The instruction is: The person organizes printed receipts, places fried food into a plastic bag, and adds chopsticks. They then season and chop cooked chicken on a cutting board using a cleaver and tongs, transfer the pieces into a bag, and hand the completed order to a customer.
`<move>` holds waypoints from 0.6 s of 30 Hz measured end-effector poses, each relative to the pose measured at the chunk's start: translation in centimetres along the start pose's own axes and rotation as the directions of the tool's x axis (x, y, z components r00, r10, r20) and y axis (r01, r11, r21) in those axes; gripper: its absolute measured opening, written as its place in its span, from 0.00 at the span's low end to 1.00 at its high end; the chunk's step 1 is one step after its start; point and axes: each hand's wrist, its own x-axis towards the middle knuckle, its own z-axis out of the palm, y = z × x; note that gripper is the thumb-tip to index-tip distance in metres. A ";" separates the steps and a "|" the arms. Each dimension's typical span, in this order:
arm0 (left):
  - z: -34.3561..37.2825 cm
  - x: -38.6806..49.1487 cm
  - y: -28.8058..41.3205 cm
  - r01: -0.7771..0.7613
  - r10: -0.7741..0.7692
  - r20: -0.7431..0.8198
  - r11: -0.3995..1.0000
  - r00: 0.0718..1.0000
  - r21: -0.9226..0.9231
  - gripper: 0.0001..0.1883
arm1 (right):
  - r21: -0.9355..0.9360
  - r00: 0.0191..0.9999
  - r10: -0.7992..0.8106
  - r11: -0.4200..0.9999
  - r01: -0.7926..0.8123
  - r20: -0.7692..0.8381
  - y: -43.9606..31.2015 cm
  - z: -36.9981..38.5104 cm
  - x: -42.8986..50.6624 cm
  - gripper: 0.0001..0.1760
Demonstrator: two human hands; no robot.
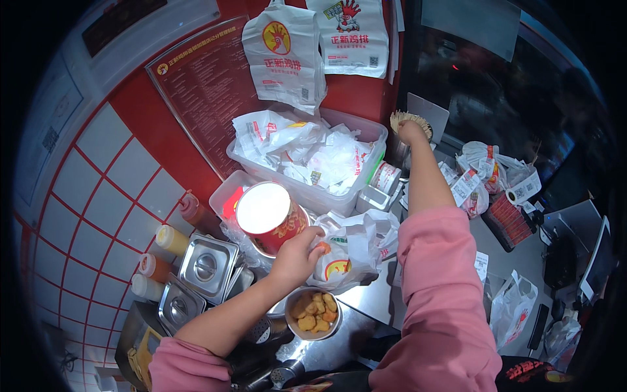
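Observation:
My right hand (411, 132) reaches to a bundle of thin wooden skewers (410, 117) standing in a metal container; its fingertips touch the tops, and whether they pinch one is hidden. My left hand (300, 256) has a small orange-brown fried piece (323, 247) between thumb and fingers, above a white plastic bag (362, 245). Beside that hand stands a red patterned paper bucket (286, 228) with a white top. Below it, a round paper bowl (313, 334) holds several golden fried pieces (318, 309) on the steel counter.
A clear plastic bin (367, 127) of white bags stands at the back. Steel lidded pans (208, 264) and squeeze bottles (171, 240) line the left. Filled, tied bags (482, 166) with printed slips, a red box (507, 223) and a screen (595, 259) are at right.

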 end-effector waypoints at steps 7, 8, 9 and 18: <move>0.0 -0.2 -1.8 -0.314 0.314 0.015 0.947 0.949 0.073 0.17 | 0.041 0.959 0.276 0.961 -0.274 -0.060 -0.7 -0.1 0.2 0.15; 0.0 -0.2 -1.9 -0.296 0.297 -0.010 0.953 0.955 0.062 0.17 | 0.018 0.972 0.223 0.975 -0.222 -0.078 -0.6 -0.4 -0.1 0.15; 0.1 -0.3 -2.0 -0.262 0.263 -0.024 0.964 0.965 0.035 0.17 | 0.022 0.974 0.200 0.980 -0.199 -0.107 -0.6 -0.6 -0.3 0.15; 0.1 -0.1 -1.0 -0.196 0.195 0.032 0.980 0.980 0.042 0.11 | 0.487 0.881 0.168 0.870 0.079 -0.442 1.2 -5.2 -2.2 0.16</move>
